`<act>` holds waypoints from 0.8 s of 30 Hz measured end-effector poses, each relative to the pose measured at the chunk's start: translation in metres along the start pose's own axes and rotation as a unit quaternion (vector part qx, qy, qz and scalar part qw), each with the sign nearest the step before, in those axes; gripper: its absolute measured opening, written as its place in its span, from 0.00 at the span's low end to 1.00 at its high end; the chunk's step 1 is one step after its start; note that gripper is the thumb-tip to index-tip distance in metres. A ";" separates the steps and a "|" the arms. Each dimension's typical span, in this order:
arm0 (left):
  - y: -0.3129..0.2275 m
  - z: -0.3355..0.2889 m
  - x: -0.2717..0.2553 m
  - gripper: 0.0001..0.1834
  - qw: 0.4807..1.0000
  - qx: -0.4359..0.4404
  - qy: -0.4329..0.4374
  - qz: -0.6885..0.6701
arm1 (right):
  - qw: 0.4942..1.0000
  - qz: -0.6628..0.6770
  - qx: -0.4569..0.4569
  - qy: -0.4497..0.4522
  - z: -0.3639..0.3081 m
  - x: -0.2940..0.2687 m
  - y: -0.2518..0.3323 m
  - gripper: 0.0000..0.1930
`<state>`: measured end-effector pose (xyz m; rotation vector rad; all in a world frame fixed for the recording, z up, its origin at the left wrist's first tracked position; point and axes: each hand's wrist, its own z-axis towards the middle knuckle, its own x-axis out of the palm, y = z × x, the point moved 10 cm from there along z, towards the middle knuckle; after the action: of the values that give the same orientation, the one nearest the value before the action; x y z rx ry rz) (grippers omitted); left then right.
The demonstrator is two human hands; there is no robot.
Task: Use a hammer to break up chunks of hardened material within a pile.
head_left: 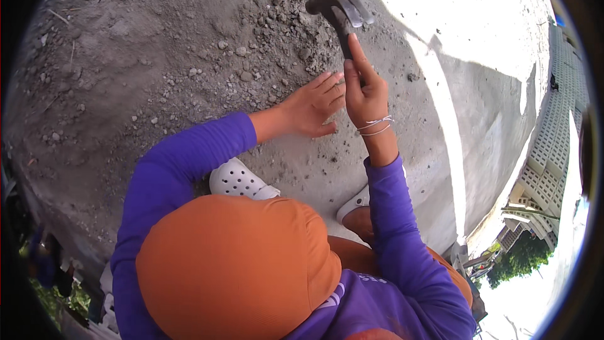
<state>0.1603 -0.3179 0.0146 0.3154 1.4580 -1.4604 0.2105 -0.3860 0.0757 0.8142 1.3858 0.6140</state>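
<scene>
As seen from my head camera, my right hand (367, 91) is closed around a claw hammer (340, 16) with a dark metal head and a black handle, gripping it below the head. My index finger and thumb lie along the handle, and the head stands beyond my fingertips, its rounded striking end to the left and its two-pronged claw to the right. Thin white cord bracelets (375, 127) circle the wrist just behind that hand.

My left hand (311, 110) is empty and spread wide, palm down, its fingertips just beside my right hand; whether it presses on the ground or hangs over it, I cannot tell. Beyond and left of it spreads loose grey soil with small stones (251, 50). Nearer me than that hand is a white perforated clog (236, 179), and a second white clog (353, 203) sits beside my right forearm. Long purple sleeves (189, 151) cover both arms, with a rounded bulge of orange cloth (233, 264) between them. Right of my right hand runs smooth grey ground (428, 151), partly sunlit, and far beyond are stacked grey hollow blocks (560, 119).
</scene>
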 end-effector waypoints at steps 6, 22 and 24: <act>0.018 -0.012 -0.017 0.35 0.997 -0.034 0.004 0.065 | 0.998 0.053 0.020 0.010 0.006 0.010 -0.012 0.23; 0.060 0.048 -0.028 0.27 0.987 -0.009 -0.004 0.158 | 0.968 0.225 0.053 -0.096 -0.005 -0.075 0.067 0.24; 0.085 0.042 -0.046 0.27 0.981 -0.066 -0.034 0.182 | 0.975 0.201 0.070 -0.066 -0.013 -0.071 0.051 0.25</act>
<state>0.2651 -0.3135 0.0089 0.4202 1.3516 -1.0668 0.1943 -0.4099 0.1596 1.2443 1.1590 0.7623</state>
